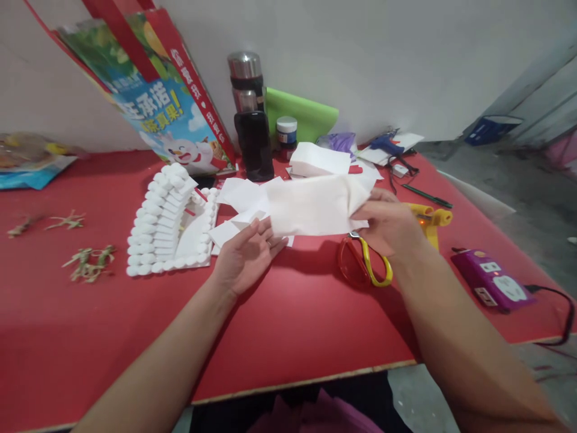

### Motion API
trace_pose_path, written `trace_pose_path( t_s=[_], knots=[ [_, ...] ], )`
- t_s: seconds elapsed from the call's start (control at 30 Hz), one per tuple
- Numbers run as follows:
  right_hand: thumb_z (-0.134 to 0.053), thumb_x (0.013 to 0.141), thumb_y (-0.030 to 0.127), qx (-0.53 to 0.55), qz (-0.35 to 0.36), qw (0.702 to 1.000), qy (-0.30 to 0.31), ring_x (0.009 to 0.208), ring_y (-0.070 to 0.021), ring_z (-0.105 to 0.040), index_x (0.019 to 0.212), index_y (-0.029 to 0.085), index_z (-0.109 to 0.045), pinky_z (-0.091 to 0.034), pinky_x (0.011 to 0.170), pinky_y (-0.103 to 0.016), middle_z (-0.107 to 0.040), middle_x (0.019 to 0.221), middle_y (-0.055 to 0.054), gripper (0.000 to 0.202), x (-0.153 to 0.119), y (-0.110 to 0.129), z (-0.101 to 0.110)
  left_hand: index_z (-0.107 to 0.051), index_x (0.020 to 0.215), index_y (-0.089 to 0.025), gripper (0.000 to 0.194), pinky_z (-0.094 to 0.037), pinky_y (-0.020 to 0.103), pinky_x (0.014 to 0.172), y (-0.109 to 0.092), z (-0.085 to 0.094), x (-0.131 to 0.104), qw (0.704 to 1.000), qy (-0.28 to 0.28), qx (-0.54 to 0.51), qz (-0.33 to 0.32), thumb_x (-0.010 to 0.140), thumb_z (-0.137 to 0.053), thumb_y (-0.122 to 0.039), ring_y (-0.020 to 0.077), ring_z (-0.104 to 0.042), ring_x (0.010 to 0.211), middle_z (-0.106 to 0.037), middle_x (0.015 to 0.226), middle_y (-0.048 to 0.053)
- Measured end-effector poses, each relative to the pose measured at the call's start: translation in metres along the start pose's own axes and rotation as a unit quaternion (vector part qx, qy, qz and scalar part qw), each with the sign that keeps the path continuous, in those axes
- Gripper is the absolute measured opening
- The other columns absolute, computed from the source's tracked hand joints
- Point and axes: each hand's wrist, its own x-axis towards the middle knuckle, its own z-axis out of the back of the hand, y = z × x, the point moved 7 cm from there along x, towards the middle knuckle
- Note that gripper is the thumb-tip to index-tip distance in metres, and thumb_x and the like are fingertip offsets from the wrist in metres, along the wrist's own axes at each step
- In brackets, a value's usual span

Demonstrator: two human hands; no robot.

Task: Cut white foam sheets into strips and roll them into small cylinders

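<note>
White paper [311, 205] is suspended above the red table [288, 337]. Left to right: layered white model [169, 225]; left hand [246, 255], palm up, fingers loosely extended, contact with the paper indeterminable; scissors [367, 258] on the table; right hand [385, 225], thumb and fingers pinching the paper's right end; purple socket block [491, 279].

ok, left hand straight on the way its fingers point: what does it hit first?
Most likely the white sheet held in the right hand. Its lower corner already overlaps the left hand in view, but depth is unclear: it might pass beneath instead.
</note>
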Motion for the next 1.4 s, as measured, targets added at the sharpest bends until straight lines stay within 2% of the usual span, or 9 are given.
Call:
trace_pose_path(
  t_s=[0.17, 0.23, 0.33, 0.5, 0.63, 0.77, 0.9, 1.23, 1.4],
  knots=[
    [-0.058, 0.063, 0.023, 0.238, -0.093, 0.961, 0.102, 0.061, -0.0196, -0.057, 0.084, 0.020, -0.057, -0.056, 0.061, -0.038, -0.060, 0.071, -0.003, 0.021, 0.002, -0.018, -0.023, -0.069, 0.124, -0.014, 0.058, -0.053, 0.049, 0.112, 0.001, -0.015, -0.005, 0.998, 0.061, 0.001, 0.032, 0.088, -0.071, -0.060, 0.0370, -0.058, 0.139, -0.067, 0.141, 0.019],
    [-0.060, 0.069, 0.020, 0.218, -0.117, 0.958, 0.147, 0.068, -0.0208, -0.064, 0.102, 0.018, -0.061, -0.060, 0.066, -0.038, -0.068, 0.083, -0.006, 0.033, 0.003, -0.027, -0.039, -0.068, 0.127, -0.016, 0.060, -0.056, 0.050, 0.108, -0.001, -0.014, -0.004, 0.999, 0.046, 0.009, 0.015, 0.088, -0.071, -0.061, 0.0382, -0.059, 0.138, -0.069, 0.139, 0.017],
    [-0.060, 0.083, 0.023, 0.019, -0.138, 0.977, 0.164, 0.074, -0.0241, -0.070, 0.132, 0.017, -0.054, -0.059, 0.066, -0.038, -0.073, 0.088, -0.008, 0.049, 0.002, -0.042, -0.046, -0.065, 0.133, -0.018, 0.052, -0.060, 0.042, 0.102, -0.003, 0.001, -0.001, 0.998, -0.039, 0.057, -0.013, 0.085, -0.079, -0.034, 0.0330, -0.067, 0.127, -0.074, 0.129, 0.014],
    [-0.065, 0.093, 0.036, -0.366, 0.060, 0.928, -0.029, 0.084, -0.0274, -0.068, 0.114, 0.016, -0.065, -0.051, 0.075, -0.038, -0.071, 0.087, -0.010, 0.029, 0.005, -0.016, -0.021, -0.061, 0.141, -0.012, 0.066, -0.063, 0.035, 0.093, 0.002, 0.018, 0.004, 0.987, -0.121, 0.108, -0.003, 0.077, -0.070, 0.002, 0.0265, -0.075, 0.106, -0.076, 0.117, 0.015],
    [-0.073, 0.090, 0.030, -0.316, 0.187, 0.927, 0.075, 0.095, -0.0230, -0.066, 0.109, 0.020, -0.064, -0.050, 0.080, -0.033, -0.069, 0.112, -0.009, 0.023, -0.005, -0.005, -0.046, -0.064, 0.137, -0.012, 0.050, -0.062, 0.042, 0.096, 0.003, 0.014, 0.005, 0.989, -0.123, 0.086, 0.005, 0.088, -0.063, -0.003, 0.0276, -0.075, 0.107, -0.077, 0.115, 0.015],
    [-0.076, 0.087, 0.032, -0.368, 0.137, 0.908, 0.146, 0.113, -0.0308, -0.062, 0.122, 0.019, -0.060, -0.049, 0.087, -0.038, -0.062, 0.128, -0.015, 0.040, -0.004, -0.021, -0.065, -0.070, 0.125, -0.010, 0.032, -0.061, 0.046, 0.098, 0.004, 0.008, 0.005, 0.994, -0.092, 0.046, 0.040, 0.102, -0.055, -0.027, 0.0307, -0.073, 0.113, -0.076, 0.119, 0.017],
    [-0.076, 0.089, 0.035, -0.343, 0.082, 0.924, 0.146, 0.101, -0.0258, -0.064, 0.123, 0.019, -0.059, -0.048, 0.084, -0.037, -0.062, 0.127, -0.012, 0.041, 0.004, -0.036, -0.062, -0.074, 0.116, -0.009, 0.049, -0.061, 0.044, 0.098, 0.004, 0.005, 0.006, 0.997, -0.056, 0.021, 0.057, 0.105, -0.048, -0.049, 0.0332, -0.072, 0.116, -0.077, 0.118, 0.018],
    [-0.066, 0.092, 0.016, -0.318, 0.109, 0.928, 0.158, 0.076, -0.0165, -0.057, 0.086, 0.018, -0.062, -0.040, 0.069, -0.030, -0.065, 0.092, -0.005, 0.008, 0.007, -0.037, -0.067, -0.074, 0.118, -0.013, 0.036, -0.061, 0.038, 0.089, 0.006, 0.008, 0.008, 0.997, -0.028, 0.064, 0.030, 0.093, -0.070, -0.039, 0.0287, -0.074, 0.102, -0.078, 0.111, 0.014],
    [-0.065, 0.089, 0.013, -0.289, 0.217, 0.921, 0.147, 0.093, -0.0237, -0.061, 0.082, 0.019, -0.060, -0.046, 0.082, -0.037, -0.066, 0.098, -0.010, 0.011, 0.000, -0.018, -0.061, -0.070, 0.128, -0.017, 0.046, -0.060, 0.033, 0.085, -0.001, 0.010, 0.006, 0.992, -0.049, 0.114, -0.019, 0.088, -0.078, -0.038, 0.0236, -0.073, 0.098, -0.075, 0.115, 0.011]
  ],
)
